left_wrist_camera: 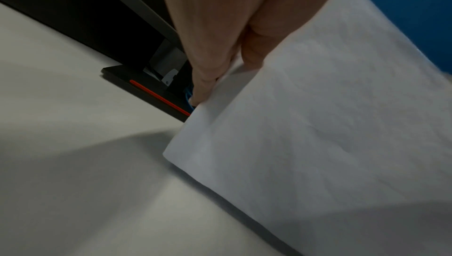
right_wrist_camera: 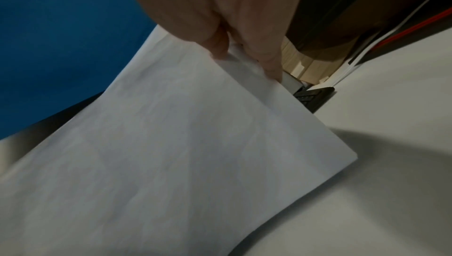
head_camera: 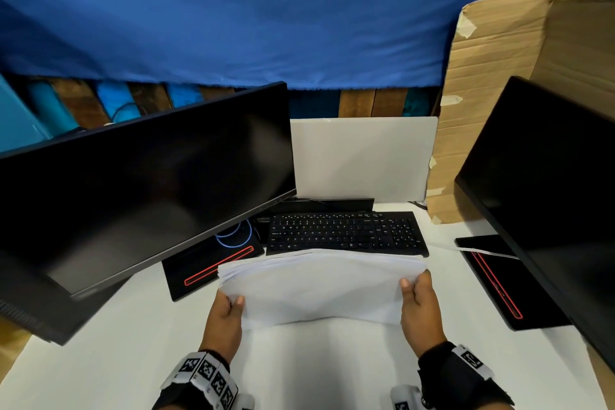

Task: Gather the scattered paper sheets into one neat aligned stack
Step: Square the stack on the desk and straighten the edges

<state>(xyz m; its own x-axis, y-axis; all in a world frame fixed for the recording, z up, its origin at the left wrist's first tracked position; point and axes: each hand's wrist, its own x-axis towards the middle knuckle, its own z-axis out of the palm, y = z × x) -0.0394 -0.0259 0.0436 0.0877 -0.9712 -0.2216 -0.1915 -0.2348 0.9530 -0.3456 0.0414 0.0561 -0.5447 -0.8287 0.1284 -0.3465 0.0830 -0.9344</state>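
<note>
Paper: a bundle of white paper sheets (head_camera: pixel 319 286) held up off the white desk surface (head_camera: pixel 133 343), just in front of the black computer keyboard (head_camera: pixel 346 231); its middle bows upward and the far edges fan apart unevenly.
Left hand (head_camera: pixel 226 313): grips the bundle's left edge, thumb on top, fingers (left_wrist_camera: pixel 203 78) curled close underneath, a narrow pinch.
Right hand (head_camera: pixel 419 306): grips the bundle's right edge, thumb on the upper face; the right wrist view shows the fingers (right_wrist_camera: pixel 266 55) closed tight against the sheets.
Loose sheet: one thin white sheet (head_camera: pixel 482 251) lies right of the keyboard, apart from the bundle, across a black monitor base with a red stripe (head_camera: pixel 499 283).
Left of keyboard: a large dark monitor (head_camera: pixel 143 183) on its own red-striped stand.
Behind keyboard: a white upright panel (head_camera: pixel 362 156).
</note>
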